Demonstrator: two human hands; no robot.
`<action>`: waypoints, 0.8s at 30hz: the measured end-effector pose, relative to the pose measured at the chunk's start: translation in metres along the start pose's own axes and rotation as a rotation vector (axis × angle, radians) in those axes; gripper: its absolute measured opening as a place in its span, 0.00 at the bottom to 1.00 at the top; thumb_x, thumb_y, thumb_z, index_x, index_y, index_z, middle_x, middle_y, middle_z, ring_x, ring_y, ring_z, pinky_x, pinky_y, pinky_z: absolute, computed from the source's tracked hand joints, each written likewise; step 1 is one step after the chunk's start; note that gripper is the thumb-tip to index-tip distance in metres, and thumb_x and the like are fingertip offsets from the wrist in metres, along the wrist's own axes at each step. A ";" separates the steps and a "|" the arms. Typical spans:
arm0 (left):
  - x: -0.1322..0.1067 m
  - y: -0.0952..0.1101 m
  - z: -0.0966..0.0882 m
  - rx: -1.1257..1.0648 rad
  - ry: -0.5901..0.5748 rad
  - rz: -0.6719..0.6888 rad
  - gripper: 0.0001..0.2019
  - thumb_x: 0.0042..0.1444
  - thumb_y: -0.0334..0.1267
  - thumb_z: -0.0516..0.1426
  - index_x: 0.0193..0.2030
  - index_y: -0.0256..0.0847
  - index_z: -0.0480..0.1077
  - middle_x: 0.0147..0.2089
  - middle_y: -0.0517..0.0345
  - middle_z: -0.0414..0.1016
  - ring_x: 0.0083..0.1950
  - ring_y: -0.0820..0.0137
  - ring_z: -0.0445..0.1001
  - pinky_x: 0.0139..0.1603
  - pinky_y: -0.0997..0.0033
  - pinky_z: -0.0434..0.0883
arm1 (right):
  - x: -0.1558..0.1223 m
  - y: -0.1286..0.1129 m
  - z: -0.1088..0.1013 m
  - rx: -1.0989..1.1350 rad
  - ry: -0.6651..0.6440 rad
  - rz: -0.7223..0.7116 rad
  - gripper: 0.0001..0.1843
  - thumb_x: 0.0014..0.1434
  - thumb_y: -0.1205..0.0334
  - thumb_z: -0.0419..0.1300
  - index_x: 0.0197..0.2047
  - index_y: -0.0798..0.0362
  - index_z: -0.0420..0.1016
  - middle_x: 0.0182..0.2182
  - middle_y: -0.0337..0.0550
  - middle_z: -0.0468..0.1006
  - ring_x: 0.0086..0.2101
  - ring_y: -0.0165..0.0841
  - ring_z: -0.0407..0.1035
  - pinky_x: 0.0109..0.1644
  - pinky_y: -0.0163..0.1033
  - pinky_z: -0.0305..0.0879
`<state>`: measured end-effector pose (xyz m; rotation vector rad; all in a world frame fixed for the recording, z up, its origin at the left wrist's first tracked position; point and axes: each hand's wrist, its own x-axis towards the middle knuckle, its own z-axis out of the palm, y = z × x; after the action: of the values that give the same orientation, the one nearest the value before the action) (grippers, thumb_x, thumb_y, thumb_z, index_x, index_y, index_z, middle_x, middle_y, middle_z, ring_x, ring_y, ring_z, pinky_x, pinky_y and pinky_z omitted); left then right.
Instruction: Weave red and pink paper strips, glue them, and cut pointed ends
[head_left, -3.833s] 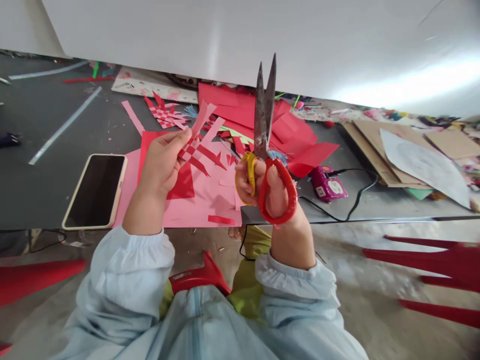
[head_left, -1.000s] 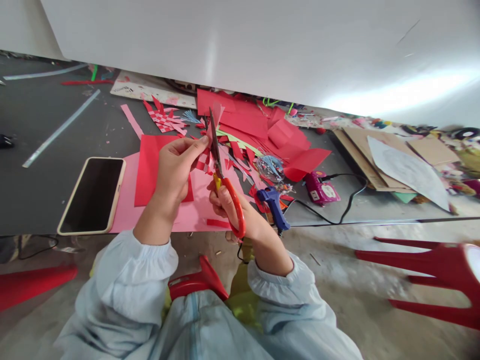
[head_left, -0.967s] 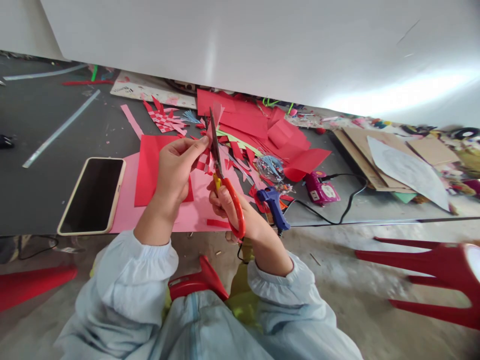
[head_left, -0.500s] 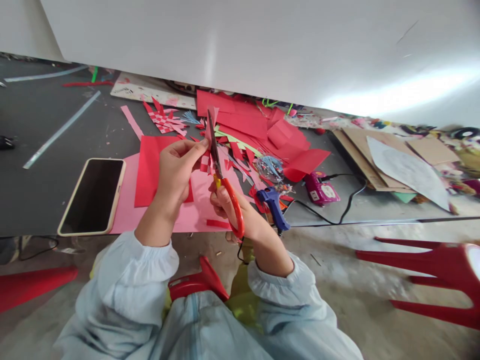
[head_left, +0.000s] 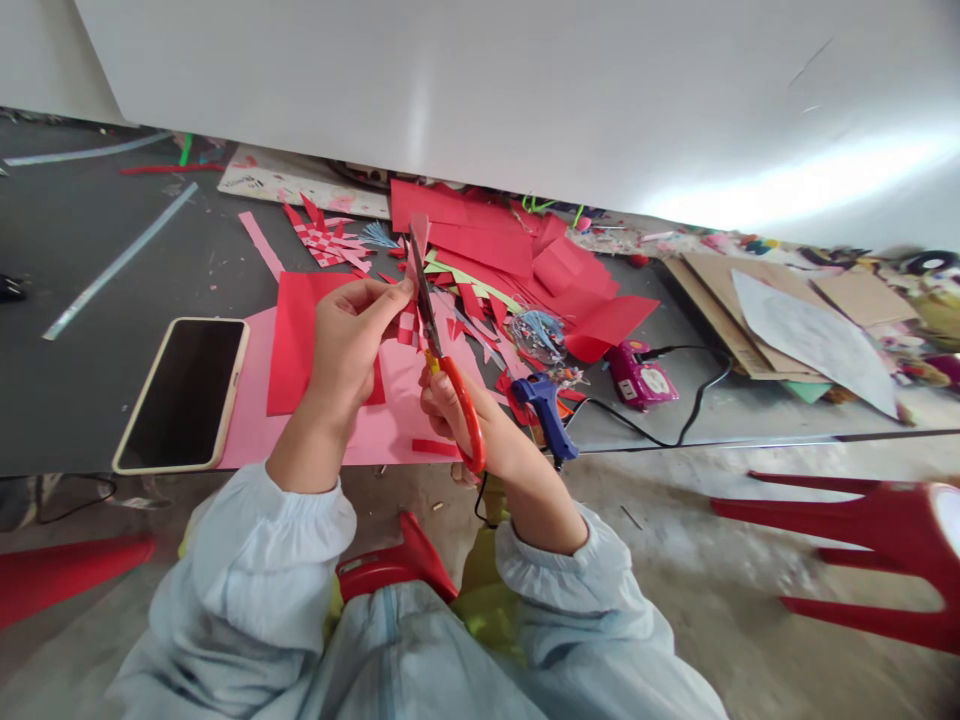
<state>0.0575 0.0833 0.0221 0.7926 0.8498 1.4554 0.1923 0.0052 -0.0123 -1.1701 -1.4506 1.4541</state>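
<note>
My left hand (head_left: 346, 335) pinches a small red-and-pink checkered woven paper piece (head_left: 408, 325) between thumb and fingers, with a pale pink strip end standing up from it. In my right hand (head_left: 448, 402) is a pair of scissors (head_left: 470, 420) with orange and yellow handles. The dark blades point away from me and lie against the pink end; whether they are fully closed on it I cannot tell. Under my hands are a red paper sheet (head_left: 292, 345) and a larger pink sheet (head_left: 251, 400). Another checkered woven piece (head_left: 324, 240) with pointed strips rests beyond my left hand.
A phone (head_left: 184, 393) lies at left. Red paper sheets (head_left: 487, 245) and cut scraps spread behind my hands. To the right are a blue glue gun (head_left: 551, 412), a purple box (head_left: 640, 380) with a black cable, and cardboard sheets (head_left: 739, 300). Red stools (head_left: 885, 540) stand below the table edge.
The scissor blades have moved slightly against the pink strip end, and look a little differently spread. The view has shifted very slightly; both hands keep their hold.
</note>
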 end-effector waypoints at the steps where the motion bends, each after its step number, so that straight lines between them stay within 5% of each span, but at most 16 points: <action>1: 0.000 0.000 0.000 0.006 0.003 0.001 0.12 0.41 0.36 0.73 0.19 0.41 0.74 0.20 0.66 0.70 0.22 0.81 0.65 0.27 0.78 0.68 | 0.000 0.001 0.000 0.019 -0.008 0.007 0.24 0.66 0.34 0.49 0.39 0.48 0.59 0.28 0.32 0.55 0.25 0.26 0.47 0.26 0.34 0.49; 24: 0.002 -0.003 -0.002 0.049 -0.036 0.031 0.13 0.44 0.39 0.73 0.19 0.41 0.74 0.19 0.66 0.67 0.20 0.82 0.62 0.24 0.78 0.65 | -0.002 -0.005 0.007 0.034 0.057 0.095 0.27 0.64 0.32 0.50 0.36 0.49 0.63 0.20 0.32 0.62 0.16 0.23 0.56 0.16 0.31 0.51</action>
<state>0.0574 0.0857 0.0185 0.8695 0.8526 1.4476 0.1858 0.0012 -0.0072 -1.2638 -1.3424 1.4919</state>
